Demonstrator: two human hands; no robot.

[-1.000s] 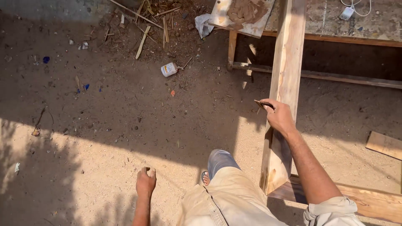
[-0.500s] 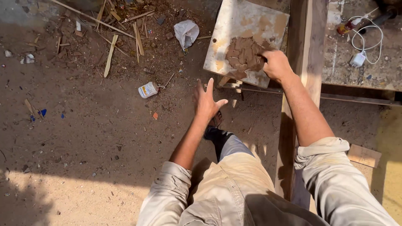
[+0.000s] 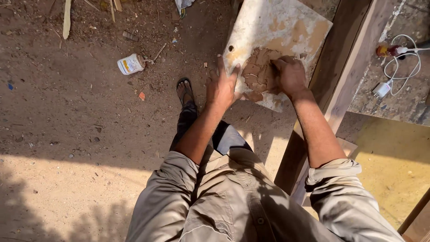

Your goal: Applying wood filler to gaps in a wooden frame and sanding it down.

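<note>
nearest the camera are the person's beige trousers [image 3: 233, 201] and two rolled beige sleeves, one on each forearm. one foot in a dark sandal [image 3: 184, 89] stands on the sandy ground [image 3: 80, 134]; the other foot is hidden.

two hands work side by side at one pale, stained square board [image 3: 286, 27]. the left hand [image 3: 221, 85] lies at the board's near left edge, fingers spread open and pointing away from the person, the fingertips resting on the edge; whether the thumb hooks under it cannot be told. the right hand [image 3: 290, 75] is curled shut, knuckles up, pressed onto the one patch of brown putty [image 3: 257, 74] that sits on the near left part of the board. whether a tool is inside that fist cannot be told.

the board is turned like a diamond, one corner toward the person and hanging past the table [image 3: 403, 98], its diagonal running from near left up to far right. one small hole shows near its left edge.

just right of the board, one long wooden plank [image 3: 354, 58] slants from the lower middle up to the top right, its long axis pointing away and rightward, resting against the table edge.

farther right on the table lie one white cable with a charger [image 3: 383, 88] and one small red bottle [image 3: 386, 49].

on the ground to the left lies one white plastic bottle [image 3: 131, 64] on its side, neck pointing right. beyond it are scattered wood scraps [image 3: 67, 18].
</note>
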